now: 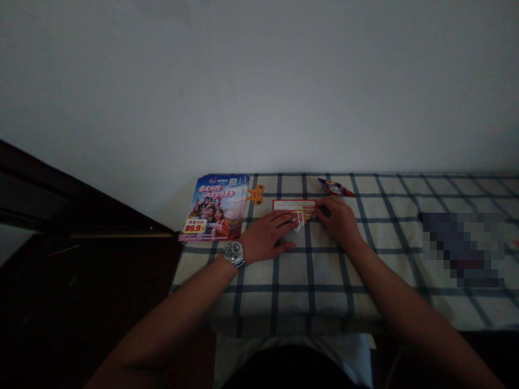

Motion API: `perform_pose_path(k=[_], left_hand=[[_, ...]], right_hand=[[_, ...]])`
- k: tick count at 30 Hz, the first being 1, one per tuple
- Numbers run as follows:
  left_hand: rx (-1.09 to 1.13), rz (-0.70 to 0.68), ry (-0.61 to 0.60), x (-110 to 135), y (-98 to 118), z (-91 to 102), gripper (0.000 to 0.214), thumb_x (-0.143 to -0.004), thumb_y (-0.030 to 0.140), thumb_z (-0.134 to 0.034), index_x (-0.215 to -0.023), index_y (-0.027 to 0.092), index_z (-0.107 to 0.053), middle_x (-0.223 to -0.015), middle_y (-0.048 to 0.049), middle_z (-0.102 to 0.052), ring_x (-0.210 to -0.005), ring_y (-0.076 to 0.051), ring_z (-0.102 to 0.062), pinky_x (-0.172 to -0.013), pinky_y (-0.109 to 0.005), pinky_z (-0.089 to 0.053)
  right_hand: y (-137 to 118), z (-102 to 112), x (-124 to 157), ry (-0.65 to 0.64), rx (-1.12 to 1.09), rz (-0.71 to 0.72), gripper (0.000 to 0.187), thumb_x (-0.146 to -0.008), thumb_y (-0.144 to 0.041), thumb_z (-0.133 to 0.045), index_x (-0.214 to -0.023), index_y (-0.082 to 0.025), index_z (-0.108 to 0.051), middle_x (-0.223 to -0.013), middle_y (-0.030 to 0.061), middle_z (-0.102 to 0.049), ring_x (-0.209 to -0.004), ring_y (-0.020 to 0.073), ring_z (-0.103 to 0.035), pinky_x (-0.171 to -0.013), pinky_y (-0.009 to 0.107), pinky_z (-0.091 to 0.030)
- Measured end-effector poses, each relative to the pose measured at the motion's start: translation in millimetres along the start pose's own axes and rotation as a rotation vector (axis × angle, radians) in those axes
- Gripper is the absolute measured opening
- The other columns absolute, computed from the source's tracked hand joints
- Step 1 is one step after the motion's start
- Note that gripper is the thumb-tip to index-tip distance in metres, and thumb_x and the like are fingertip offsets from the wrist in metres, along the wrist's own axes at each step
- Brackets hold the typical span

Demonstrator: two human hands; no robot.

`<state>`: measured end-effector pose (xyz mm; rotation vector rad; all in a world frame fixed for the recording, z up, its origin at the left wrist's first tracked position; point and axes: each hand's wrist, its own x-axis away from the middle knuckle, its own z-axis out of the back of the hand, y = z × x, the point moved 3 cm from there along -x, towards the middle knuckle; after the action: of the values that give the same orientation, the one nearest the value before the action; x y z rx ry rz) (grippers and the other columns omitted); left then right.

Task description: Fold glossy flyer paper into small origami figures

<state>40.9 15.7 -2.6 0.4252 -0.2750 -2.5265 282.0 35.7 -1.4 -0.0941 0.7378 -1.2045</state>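
Note:
On the checked cloth lies a partly folded paper flyer, with a white strip edged in red along its far side and a printed flap below. My left hand, a metal watch at its wrist, rests flat on the left part of the flyer with fingers stretched out. At the flyer's right corner my right hand has its fingertips pinched together on the paper. A small folded paper piece with blue and red print sits just beyond my right hand. To the left is a stack of printed flyers.
An orange bear-shaped print or cutout shows beside the stack. The table with its checked cloth meets a white wall at the back. A blurred dark object lies at the right. Dark furniture stands at the left.

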Motion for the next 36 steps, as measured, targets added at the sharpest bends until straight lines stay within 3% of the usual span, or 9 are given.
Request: perform_pose_path(k=[6,12,23,29,36], left_hand=[[-0.046,0.026,-0.006,0.0,-1.2,0.9,0.054,-0.102,0.052,-0.052,-0.149,0.026,-0.049,-0.152,-0.0071,-0.052,-0.145,-0.027,-0.041,-0.125,-0.051,-0.029],[-0.105,0.041,0.022,-0.4,-0.9,2.6,0.052,-0.103,0.051,-0.049,-0.148,0.026,-0.052,-0.146,-0.0090,-0.054,-0.142,-0.030,-0.041,-0.127,-0.054,-0.024],[-0.169,0.122,0.076,-1.7,0.1,5.5,0.052,-0.102,0.052,-0.049,-0.144,0.022,-0.054,-0.130,-0.0124,-0.055,-0.124,-0.031,-0.048,-0.115,-0.054,-0.038],[-0.149,0.113,0.072,-2.3,-0.5,6.6,0.053,-0.103,0.049,-0.048,-0.147,0.020,-0.051,-0.129,-0.0125,-0.057,-0.121,-0.031,-0.050,-0.112,-0.052,-0.040],[-0.096,0.112,0.079,-1.7,-1.3,9.3,0.042,-0.105,0.047,-0.045,-0.138,0.024,-0.059,-0.134,-0.0083,-0.060,-0.126,-0.029,-0.050,-0.117,-0.052,-0.037]], right_hand=[[-1.2,1.1,1.8,0.010,-0.024,0.046,0.011,-0.090,-0.016,-0.061,-0.095,-0.022,-0.069,-0.095,0.0080,-0.071,-0.091,0.0268,-0.068,-0.082,0.042,-0.056],[-4.5,-6.6,4.7,-0.065,-0.126,0.148,0.012,-0.094,-0.019,-0.061,-0.103,-0.022,-0.069,-0.105,0.0088,-0.070,-0.100,0.0255,-0.067,-0.090,0.042,-0.056],[-22.1,-11.5,9.4,-0.189,-0.130,0.347,0.021,-0.097,-0.023,-0.064,-0.116,-0.024,-0.072,-0.117,0.0097,-0.071,-0.111,0.0273,-0.064,-0.098,0.047,-0.055],[-25.5,-11.9,11.2,-0.230,-0.130,0.344,0.026,-0.099,-0.025,-0.060,-0.122,-0.026,-0.073,-0.120,0.0097,-0.070,-0.114,0.0275,-0.062,-0.100,0.049,-0.055],[-16.9,-8.1,8.1,-0.185,-0.021,0.294,0.025,-0.096,-0.026,-0.064,-0.117,-0.027,-0.077,-0.123,0.0104,-0.068,-0.114,0.0297,-0.059,-0.099,0.051,-0.054]])
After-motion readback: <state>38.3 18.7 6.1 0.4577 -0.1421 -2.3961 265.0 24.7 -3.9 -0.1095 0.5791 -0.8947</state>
